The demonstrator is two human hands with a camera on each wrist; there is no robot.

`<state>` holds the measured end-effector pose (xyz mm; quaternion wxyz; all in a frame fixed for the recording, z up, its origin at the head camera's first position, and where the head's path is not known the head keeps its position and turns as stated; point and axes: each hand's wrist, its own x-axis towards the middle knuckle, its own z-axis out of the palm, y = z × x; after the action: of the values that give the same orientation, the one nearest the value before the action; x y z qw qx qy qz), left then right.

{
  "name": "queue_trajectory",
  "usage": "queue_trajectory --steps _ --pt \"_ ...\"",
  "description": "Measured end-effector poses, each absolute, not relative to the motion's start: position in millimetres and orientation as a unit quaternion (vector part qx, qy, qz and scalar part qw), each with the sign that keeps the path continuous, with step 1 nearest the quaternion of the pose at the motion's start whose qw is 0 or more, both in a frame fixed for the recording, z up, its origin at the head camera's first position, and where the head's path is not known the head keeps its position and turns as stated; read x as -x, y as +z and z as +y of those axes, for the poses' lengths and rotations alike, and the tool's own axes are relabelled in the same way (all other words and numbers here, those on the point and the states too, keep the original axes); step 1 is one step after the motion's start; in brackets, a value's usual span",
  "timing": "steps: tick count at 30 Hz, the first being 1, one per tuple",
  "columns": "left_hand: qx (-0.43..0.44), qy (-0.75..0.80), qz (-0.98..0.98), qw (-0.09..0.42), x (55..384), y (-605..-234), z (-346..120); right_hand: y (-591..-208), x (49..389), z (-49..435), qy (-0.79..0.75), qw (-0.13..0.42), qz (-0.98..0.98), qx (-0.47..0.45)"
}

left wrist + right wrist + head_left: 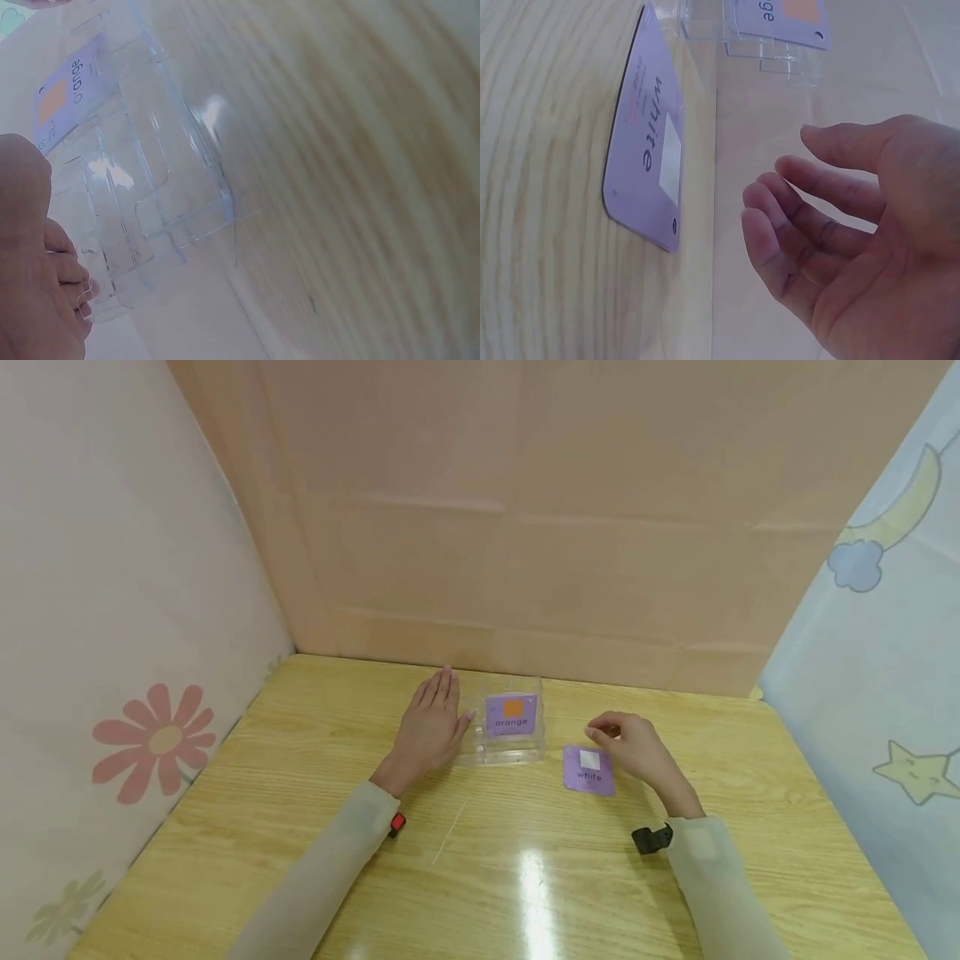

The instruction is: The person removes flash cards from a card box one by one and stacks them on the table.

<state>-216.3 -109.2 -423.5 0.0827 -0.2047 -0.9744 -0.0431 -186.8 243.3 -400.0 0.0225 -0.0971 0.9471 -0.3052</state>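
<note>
A: Where does the purple "white" card lie?

B: It lies on the wood-grain table. In the head view, it is at about four o'clock from the clear stepped holder.

A: And which hand is nearest to it?

B: The right hand. Its fingertips are just above the upper edge of the card, so the card is at about six o'clock from them. The right wrist view shows a gap between them, therefore they do not touch.

A: Does this hand grip something?

B: No, its fingers are loosely bent, the thumb stands apart, and there is nothing between them.

A: What about the left hand?

B: It is at nine o'clock of the holder, with the fingers straight and close together, pointing to about twelve o'clock. The thumb points to about two o'clock and is at the holder's edge; if it presses there, I cannot tell. The "white" card is well apart from these fingers, at about four o'clock.

A: Does the holder carry something?

B: Yes, a purple "orange" card, its printed word facing the person.
</note>
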Motion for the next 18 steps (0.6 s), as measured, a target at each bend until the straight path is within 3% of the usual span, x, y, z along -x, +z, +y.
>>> queue_trajectory --steps 18 --pt "0.201 -0.054 -0.975 0.078 216 -420 -111 -386 180 216 -0.330 -0.013 0.935 0.126"
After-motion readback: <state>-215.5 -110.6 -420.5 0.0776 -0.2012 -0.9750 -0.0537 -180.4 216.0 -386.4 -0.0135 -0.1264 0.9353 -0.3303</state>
